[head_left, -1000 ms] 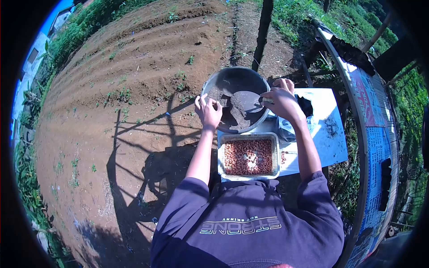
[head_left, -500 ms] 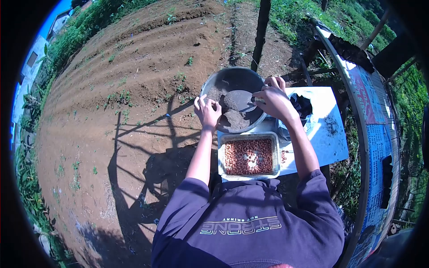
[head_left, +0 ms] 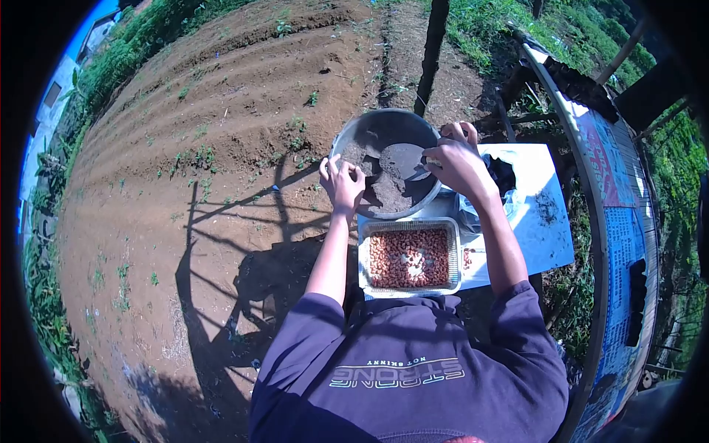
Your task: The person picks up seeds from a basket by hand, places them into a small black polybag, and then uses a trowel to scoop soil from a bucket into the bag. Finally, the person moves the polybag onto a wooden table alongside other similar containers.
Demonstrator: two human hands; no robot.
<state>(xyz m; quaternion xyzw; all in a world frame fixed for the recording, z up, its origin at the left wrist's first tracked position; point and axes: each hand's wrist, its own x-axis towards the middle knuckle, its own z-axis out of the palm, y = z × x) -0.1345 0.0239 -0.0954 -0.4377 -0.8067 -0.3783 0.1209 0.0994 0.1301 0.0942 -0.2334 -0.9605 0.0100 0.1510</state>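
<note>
A round dark basin [head_left: 395, 119] holds loose grey-brown soil [head_left: 389, 193]. My left hand [head_left: 343, 182] is over its left rim, thumb and forefinger pinched together. A dark patch lies right at those fingertips, and I cannot tell what they hold. My right hand [head_left: 456, 164] is over the right rim, its fingers closed on the edge of a dark rounded scoop [head_left: 402, 159]. The scoop is inside the basin, with soil along its left side and below. Close in front of the basin, a pale plastic basket [head_left: 456, 255] contains many reddish-brown seeds [head_left: 402, 258].
The basin and basket stand on a white tabletop [head_left: 543, 221] with dark smudges. Right of the basin, a clear plastic bag [head_left: 509, 181] has black material in it. A wooden post [head_left: 432, 59] rises behind, and a printed-sheet panel [head_left: 613, 199] stands at right. Ridged soil [head_left: 244, 96] lies left.
The scoop has shifted slightly right and up with my right hand, and soil has spread from it into the basin. My left hand stays almost in place.
</note>
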